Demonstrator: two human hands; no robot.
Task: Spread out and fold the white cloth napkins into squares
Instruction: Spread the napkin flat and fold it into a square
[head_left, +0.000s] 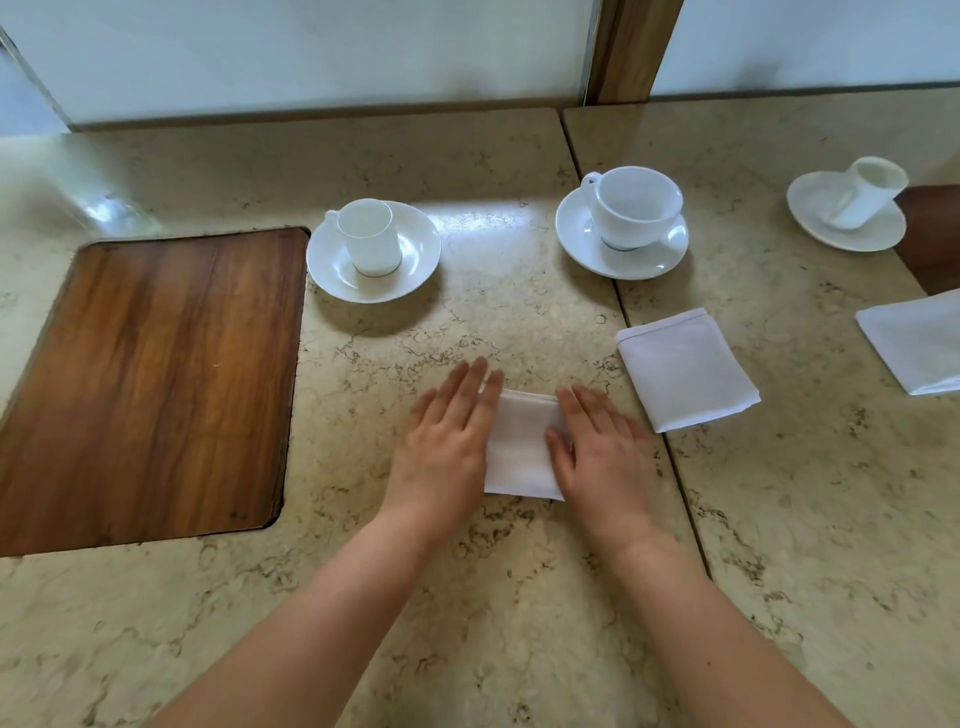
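A small folded white napkin (521, 447) lies flat on the marble counter in front of me. My left hand (449, 431) rests palm down on its left edge, fingers together and stretched out. My right hand (597, 441) presses flat on its right edge, covering that side. A second white napkin (685, 369), folded into a square, lies just to the right, apart from my hands. A third folded napkin (919, 340) sits at the far right, cut off by the frame edge.
Three white cups stand on saucers at the back: a straight one (370, 244), a round one (636, 208), another at the far right (865, 195). A wooden inset panel (150, 384) fills the counter's left. A counter seam (649, 395) runs diagonally past the napkins.
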